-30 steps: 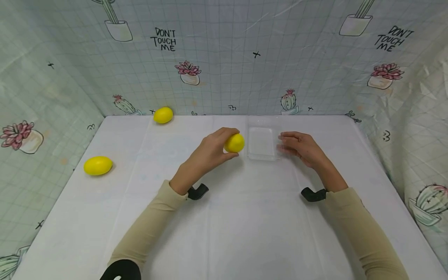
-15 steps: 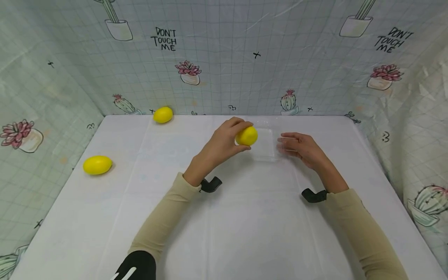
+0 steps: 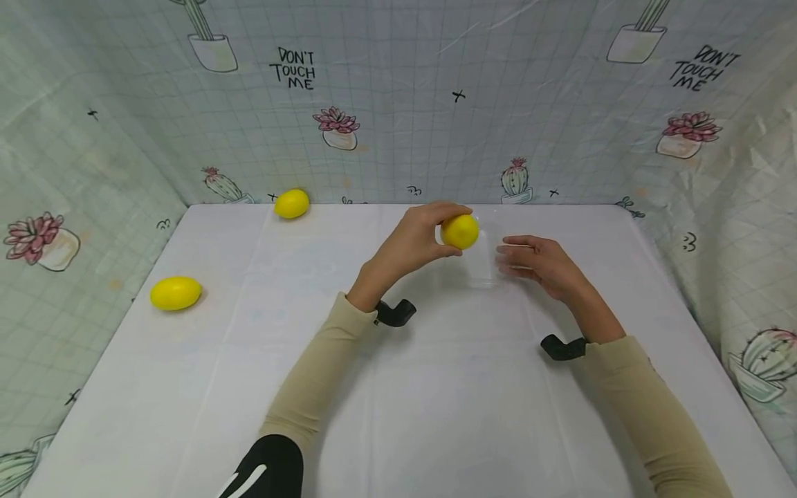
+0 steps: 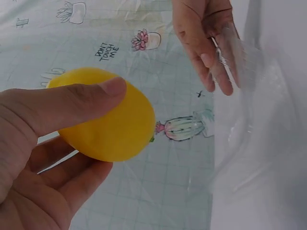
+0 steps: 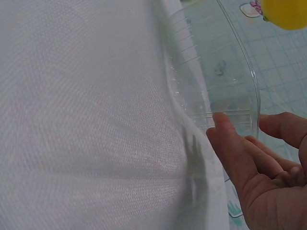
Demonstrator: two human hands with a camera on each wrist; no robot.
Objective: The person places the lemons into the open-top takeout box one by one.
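A: Lemon [image 3: 460,231] — who has it?

B: The left hand [image 3: 418,238], thumb and fingers curled around it, held up over the clear plastic tray [image 3: 482,271]. A second ago it hung at the tray's nine o'clock edge; it has since crossed above the tray, so a drop would land inside.

A: And the right hand [image 3: 539,261]?

B: At the tray's three o'clock edge, fingers straight and touching the rim.

A: Farther out?

B: Two more lemons on the white table [image 3: 436,387]: one [image 3: 291,203] at eleven o'clock, another [image 3: 176,292] at nine.

Yellow lemon [image 3: 460,231], clear plastic tray [image 3: 483,259], white tablecloth [image 3: 398,387], pale green grid backdrop [image 3: 398,104] with cactus prints, beige sleeves [image 3: 311,377]
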